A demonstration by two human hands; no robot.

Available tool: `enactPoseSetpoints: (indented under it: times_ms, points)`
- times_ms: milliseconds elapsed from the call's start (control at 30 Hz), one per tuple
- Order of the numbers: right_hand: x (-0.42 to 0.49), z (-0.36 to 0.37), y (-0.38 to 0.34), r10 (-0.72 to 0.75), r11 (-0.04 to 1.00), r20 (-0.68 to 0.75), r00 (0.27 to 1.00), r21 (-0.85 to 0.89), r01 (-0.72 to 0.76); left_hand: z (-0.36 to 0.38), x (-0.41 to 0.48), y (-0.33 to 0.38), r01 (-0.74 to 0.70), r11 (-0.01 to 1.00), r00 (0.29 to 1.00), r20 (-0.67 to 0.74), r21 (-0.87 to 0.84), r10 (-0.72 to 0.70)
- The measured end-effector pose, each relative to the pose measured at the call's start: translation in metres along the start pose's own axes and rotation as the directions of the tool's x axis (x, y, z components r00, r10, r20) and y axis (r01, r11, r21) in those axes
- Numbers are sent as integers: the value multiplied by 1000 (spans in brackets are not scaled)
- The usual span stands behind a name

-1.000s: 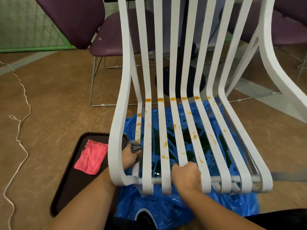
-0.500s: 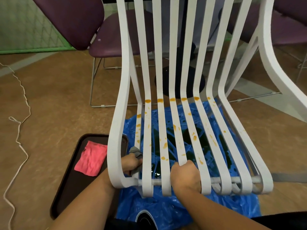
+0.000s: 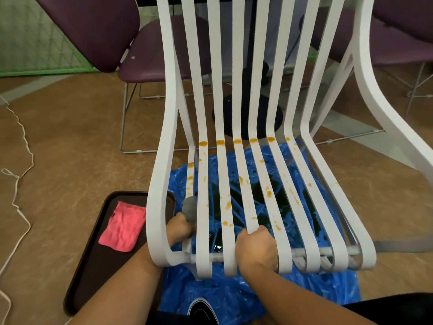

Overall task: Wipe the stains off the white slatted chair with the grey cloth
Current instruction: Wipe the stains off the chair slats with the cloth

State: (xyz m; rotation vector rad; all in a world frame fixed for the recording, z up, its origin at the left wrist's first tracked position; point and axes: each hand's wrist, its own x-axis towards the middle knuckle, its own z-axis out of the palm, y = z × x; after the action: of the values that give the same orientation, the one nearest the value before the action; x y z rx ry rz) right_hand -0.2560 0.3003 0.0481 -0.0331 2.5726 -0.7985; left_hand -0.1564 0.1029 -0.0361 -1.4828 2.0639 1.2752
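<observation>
The grey cloth (image 3: 189, 208) shows only as a small bunched wad poking up in the gap near the left edge of the white slatted chair (image 3: 161, 160); the rest of it is hidden in the left hand (image 3: 179, 227). That hand is itself half covered by the broad outer slat, so its fingers are hard to make out, but it grips the wad against the thin inner slat, low on the seat. Whether the cloth presses on a stain there cannot be told.

The right hand (image 3: 256, 247) is curled tight over the front end of 1 middle slat, knuckles up, and the slat's tip is hidden beneath it.

Orange stains (image 3: 269, 194) fleck the seat slats, with a row of 6 blobs at the bend where seat meets back. The chair's top and right side run out of view.

Under the seat lies a blue plastic sheet (image 3: 234, 299) with dark wet patches. To the left on the brown floor sits a dark tray (image 3: 93, 266), partly behind the chair and forearm, holding a pink cloth (image 3: 123, 227). A white cord (image 3: 21, 174) trails along the left edge, and purple chairs (image 3: 150, 57) stand behind.
</observation>
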Motion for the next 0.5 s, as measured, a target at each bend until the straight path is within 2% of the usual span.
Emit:
enactPoseSetpoints:
  times_ms: [33, 100, 200, 367, 433, 500]
  points:
    - [0, 0, 0, 1, 1000, 1, 1000, -2, -1, -2, 0, -3, -29, 999, 999, 46, 27, 28]
    - [0, 0, 0, 1, 1000, -1, 1000, -6, -1, 0, -4, -2, -26, 1000, 1000, -15, 11, 26]
    - [1, 2, 0, -3, 1000, -4, 1000, -5, 3, 6, -4, 9, -33, 994, 996, -83, -102, 24]
    - [1, 1, 0, 0, 1000, -3, 1000, -5, 0, 4, 14, 24, -106, 967, 980, -191, -230, 62]
    - [1, 0, -1, 2, 1000, 3, 1000, -1, -2, 4, 17, 18, -120, 963, 983, -168, -241, 81]
    - [1, 1, 0, 2, 1000, 8, 1000, -4, -2, 5, 24, -1, -59, 973, 997, -65, -222, 46]
